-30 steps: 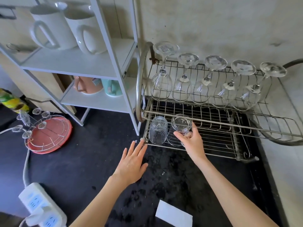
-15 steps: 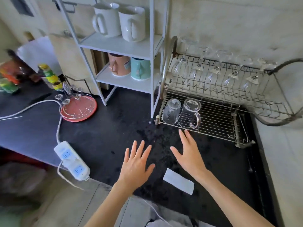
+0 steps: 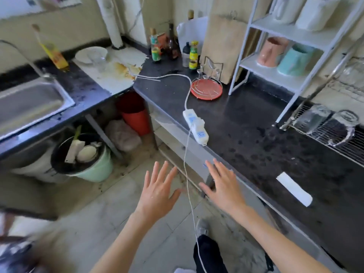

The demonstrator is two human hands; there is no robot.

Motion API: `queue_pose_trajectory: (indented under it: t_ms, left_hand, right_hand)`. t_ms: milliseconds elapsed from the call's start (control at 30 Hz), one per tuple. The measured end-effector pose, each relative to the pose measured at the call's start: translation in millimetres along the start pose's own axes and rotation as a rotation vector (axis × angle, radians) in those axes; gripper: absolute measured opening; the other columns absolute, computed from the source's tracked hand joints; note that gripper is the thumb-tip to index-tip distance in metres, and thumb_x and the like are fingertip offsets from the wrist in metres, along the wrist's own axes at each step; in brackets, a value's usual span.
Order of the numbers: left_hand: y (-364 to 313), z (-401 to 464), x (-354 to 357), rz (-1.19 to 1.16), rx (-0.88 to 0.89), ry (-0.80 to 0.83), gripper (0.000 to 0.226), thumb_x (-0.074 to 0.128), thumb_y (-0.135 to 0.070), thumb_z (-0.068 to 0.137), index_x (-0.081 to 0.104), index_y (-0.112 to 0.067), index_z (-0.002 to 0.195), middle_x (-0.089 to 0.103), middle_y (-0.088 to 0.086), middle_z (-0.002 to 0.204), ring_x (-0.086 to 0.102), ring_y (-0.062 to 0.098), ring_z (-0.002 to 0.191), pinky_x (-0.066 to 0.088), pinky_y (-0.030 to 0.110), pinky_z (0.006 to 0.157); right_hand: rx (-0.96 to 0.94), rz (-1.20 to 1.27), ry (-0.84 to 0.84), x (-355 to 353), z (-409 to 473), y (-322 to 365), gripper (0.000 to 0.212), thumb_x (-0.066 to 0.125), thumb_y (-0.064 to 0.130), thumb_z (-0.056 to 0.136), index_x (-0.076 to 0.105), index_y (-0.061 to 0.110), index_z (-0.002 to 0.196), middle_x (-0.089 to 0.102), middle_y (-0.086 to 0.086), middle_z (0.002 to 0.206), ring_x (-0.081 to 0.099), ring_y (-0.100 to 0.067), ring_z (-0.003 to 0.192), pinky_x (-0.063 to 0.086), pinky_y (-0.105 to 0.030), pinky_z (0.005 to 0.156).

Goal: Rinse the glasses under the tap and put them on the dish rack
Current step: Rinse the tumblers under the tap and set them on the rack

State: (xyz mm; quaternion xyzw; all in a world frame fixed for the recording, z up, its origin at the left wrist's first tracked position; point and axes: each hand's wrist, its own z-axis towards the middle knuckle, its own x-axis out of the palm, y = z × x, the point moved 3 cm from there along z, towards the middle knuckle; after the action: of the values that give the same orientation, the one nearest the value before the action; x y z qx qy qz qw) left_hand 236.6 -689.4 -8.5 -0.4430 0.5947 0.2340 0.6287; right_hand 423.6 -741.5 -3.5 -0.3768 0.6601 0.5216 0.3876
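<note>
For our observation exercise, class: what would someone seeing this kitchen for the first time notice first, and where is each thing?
First, the two bare hands in the foreground, left hand and right hand, fingers spread and holding nothing. Next, the white power strip lying near the edge of the dark counter, its cord hanging down between the hands. At the far right, two glasses rest on the dish rack, and the steel sink sits far left.

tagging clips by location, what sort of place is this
Most likely a small home kitchen: a steel sink set in a dark counter, sauce bottles by the wall, and a wire dish rack holding glasses.
</note>
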Motion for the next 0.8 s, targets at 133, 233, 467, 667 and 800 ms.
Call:
queue_pose_trajectory:
  t_ms: [133,233,467,667,800]
  left_hand:
    - [62.1,-45.6,-16.3,-0.040,-0.191,-0.029,0.081,0.008,-0.064,0.076,0.016,-0.025,0.147,0.007,0.004,0.157,-0.006,0.032,0.143,0.003,0.048,0.114]
    - [97.5,-63.8,-29.0,-0.098,-0.320,-0.084,0.082,0.007,-0.066,0.075,0.014,-0.027,0.147,0.004,0.004,0.157,-0.008,0.031,0.143,0.002,0.048,0.114]
    - [199.9,-39.9,-78.1,-0.051,-0.496,-0.156,0.082,0.008,-0.067,0.076,0.008,-0.028,0.148,-0.002,0.003,0.157,-0.014,0.028,0.143,0.000,0.047,0.114]
    - [273.9,15.1,-104.2,-0.063,-0.615,-0.173,0.090,0.000,-0.069,0.067,0.008,-0.029,0.148,-0.003,0.002,0.157,-0.014,0.026,0.143,-0.002,0.045,0.114]
    - [319.5,51.8,-123.1,-0.058,-0.673,-0.123,0.080,0.010,-0.068,0.078,0.004,-0.030,0.148,-0.008,0.001,0.157,-0.016,0.026,0.142,-0.002,0.045,0.115]
  right_hand:
    - [-0.147,-0.029,0.086,24.2,23.4,74.5,0.069,0.038,0.051,0.094,0.006,0.027,0.150,0.006,-0.002,0.158,0.007,-0.018,0.145,0.004,-0.040,0.116]
    - [-0.244,-0.038,0.140,39.1,50.1,124.8,0.070,0.038,0.053,0.094,0.003,0.029,0.150,0.002,0.000,0.159,0.003,-0.017,0.146,0.002,-0.039,0.117]
    - [-0.425,-0.005,0.095,50.4,155.1,214.7,0.068,0.041,0.052,0.093,0.011,0.030,0.149,0.010,0.001,0.158,0.005,-0.015,0.146,0.003,-0.040,0.118]
    - [-0.478,0.015,0.092,39.7,259.7,263.8,0.067,0.040,0.051,0.094,0.009,0.029,0.150,0.009,0.001,0.159,0.004,-0.015,0.146,0.003,-0.040,0.119]
    - [-0.463,0.034,0.055,24.9,330.5,285.7,0.066,0.041,0.049,0.094,0.013,0.027,0.149,0.013,-0.001,0.158,0.009,-0.017,0.146,0.006,-0.041,0.119]
